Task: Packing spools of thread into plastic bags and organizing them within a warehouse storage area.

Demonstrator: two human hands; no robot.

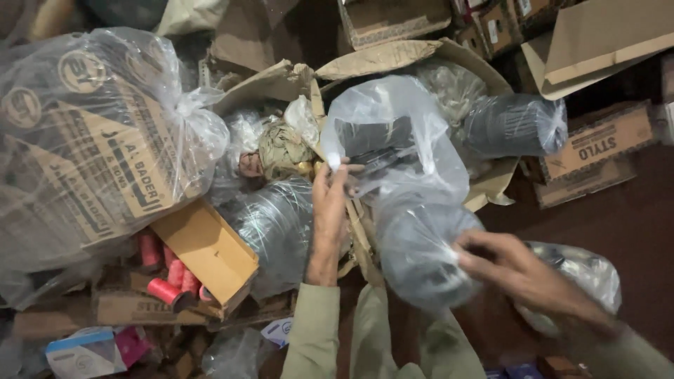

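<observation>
My left hand [328,217] reaches up from an olive sleeve and pinches the top edge of a clear plastic bag [393,140] with dark goods inside. My right hand [516,270], blurred, grips the lower part of the same bag, where a round dark bundle [414,253] bulges against the plastic. The bag hangs over an open, torn cardboard box [393,60] that holds more plastic-wrapped dark rolls [516,125].
A big clear bag holding a brown printed carton [91,147] fills the left. Below it lies a small open carton [207,249] with red thread spools [165,288]. Another wrapped dark roll [277,224] sits at centre. Printed cartons [597,151] stand at right on a dark red floor [632,217].
</observation>
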